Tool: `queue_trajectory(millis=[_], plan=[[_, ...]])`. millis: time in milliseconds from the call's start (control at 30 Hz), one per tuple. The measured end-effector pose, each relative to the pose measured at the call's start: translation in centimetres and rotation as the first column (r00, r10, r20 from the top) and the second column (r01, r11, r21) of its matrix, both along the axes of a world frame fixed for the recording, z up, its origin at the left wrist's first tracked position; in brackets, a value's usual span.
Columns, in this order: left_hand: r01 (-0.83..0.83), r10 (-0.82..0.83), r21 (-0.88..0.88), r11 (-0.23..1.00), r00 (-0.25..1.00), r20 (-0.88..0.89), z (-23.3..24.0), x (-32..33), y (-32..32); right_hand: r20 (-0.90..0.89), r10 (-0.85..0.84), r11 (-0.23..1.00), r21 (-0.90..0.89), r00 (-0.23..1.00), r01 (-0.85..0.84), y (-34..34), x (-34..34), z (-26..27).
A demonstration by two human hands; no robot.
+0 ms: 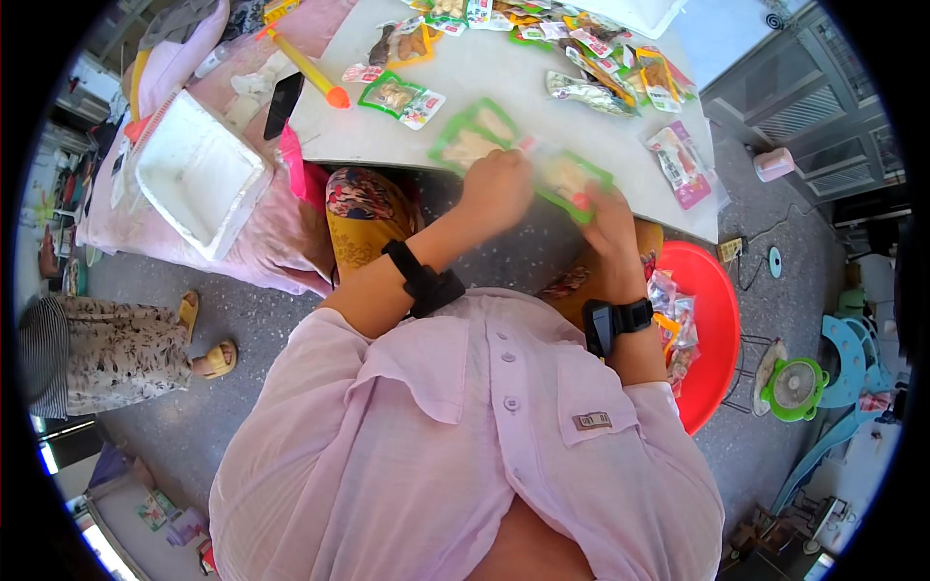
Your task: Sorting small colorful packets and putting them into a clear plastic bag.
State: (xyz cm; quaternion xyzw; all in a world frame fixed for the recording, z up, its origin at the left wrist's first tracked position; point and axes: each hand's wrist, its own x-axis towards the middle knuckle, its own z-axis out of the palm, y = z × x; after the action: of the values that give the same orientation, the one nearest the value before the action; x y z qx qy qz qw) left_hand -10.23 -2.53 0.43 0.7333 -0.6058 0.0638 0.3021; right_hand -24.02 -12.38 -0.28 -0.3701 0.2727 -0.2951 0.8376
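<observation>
At the near edge of the white tabletop, my left hand [500, 185] has its fingers closed on a green-edged food packet [465, 147], blurred by motion. Pale food pieces show through its clear window. My right hand [612, 221] grips the lower corner of a second green-edged packet [568, 176], also with pale food inside. The two packets meet or overlap between my hands; whether they are joined I cannot tell. Another green-edged packet [396, 96] lies flat on the table to the left. A pink-and-white packet [679, 163] lies to the right.
Many assorted packets [596, 58] are heaped at the table's far side. A white foam box [203, 174] and a dark phone [283, 105] lie on pink cloth at left. Beside my right arm stands a red basin [716, 327] holding packets. Another person's sandalled feet [218, 359] are at left.
</observation>
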Motion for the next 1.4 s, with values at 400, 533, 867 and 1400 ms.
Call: queue_trajectory(millis=[400, 533, 867, 1400], plan=[[0.112, -0.083, -0.212, 0.971, 0.986, 0.142, -0.5, -0.9, 0.7, -0.368, 0.234, 0.956, -0.083, 0.9, -0.282, -0.2, 2.4, -1.1], [0.131, -0.095, -0.291, 0.948, 0.986, 0.133, -1.3, -0.9, 0.5, -0.29, 0.111, 0.988, -0.073, 0.951, -0.138, 0.1, 3.1, -1.0], [0.179, -0.146, -0.251, 0.951, 0.979, 0.142, -1.5, -1.2, 1.8, -0.202, 0.009, 0.435, -0.881, 0.979, -0.186, -2.3, 1.8, -5.3], [0.282, -0.256, -0.286, 0.916, 0.958, 0.125, 0.7, 2.2, 1.7, -0.161, -0.452, -0.34, -0.878, 0.877, -0.336, -2.4, 2.6, -1.1]])
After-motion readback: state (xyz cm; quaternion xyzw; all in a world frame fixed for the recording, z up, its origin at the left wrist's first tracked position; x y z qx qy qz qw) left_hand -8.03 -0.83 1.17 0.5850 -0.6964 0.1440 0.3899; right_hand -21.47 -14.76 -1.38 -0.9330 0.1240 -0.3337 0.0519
